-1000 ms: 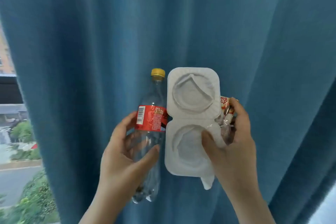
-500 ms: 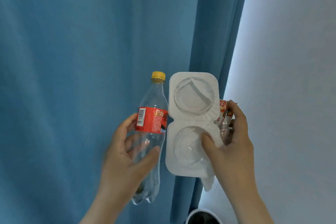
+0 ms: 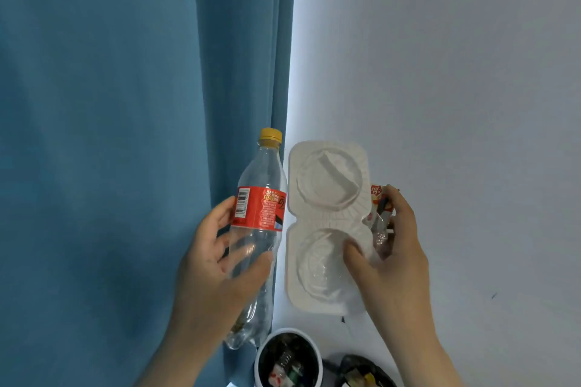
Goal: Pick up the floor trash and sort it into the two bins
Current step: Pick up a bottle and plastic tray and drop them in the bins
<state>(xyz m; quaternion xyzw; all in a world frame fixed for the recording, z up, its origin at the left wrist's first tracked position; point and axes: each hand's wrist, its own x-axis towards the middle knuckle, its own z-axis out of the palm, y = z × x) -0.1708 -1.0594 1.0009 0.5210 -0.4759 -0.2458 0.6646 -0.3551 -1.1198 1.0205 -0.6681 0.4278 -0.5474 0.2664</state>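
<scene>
left hand: the left hand point(image 3: 217, 267) is wrapped round the lower half of a clear plastic bottle point(image 3: 261, 214), thumb in front, fingers behind

right hand: the right hand point(image 3: 396, 261) pinches a white two-cup tray point(image 3: 327, 198), thumb pressed into the lower cup. A crinkly wrapper point(image 3: 379, 207) is tucked behind the tray's right edge under the fingers

bottle: looks empty, yellow cap on, red label. It stands nearly upright with the cap up and leaning a touch right

tray: long axis upright too, just beside the bottle. Can't tell if they touch

bins: both sit at the bottom edge, below the hands. The white-rimmed bin point(image 3: 287, 330) has a black liner and some trash in it. It's almost straight under the bottle's base, roughly between the two arms. The dark bin point(image 3: 355, 359) is right of it, under the right forearm and partly cut off

nearer hand: I'd say left for the white-rimmed one, right for the dark one

next move, my guess: lower each hand and let go. The bottle would have to go in base first

in the way: nothing sits between the hands and the bins. The two forearms do hang over both openings

watch out: the right hand holds two things at once, so they may need splitting up. No idea which bin takes what

background: blue curtain point(image 3: 125, 135) on the left, pale wall point(image 3: 456, 104) on the right
</scene>
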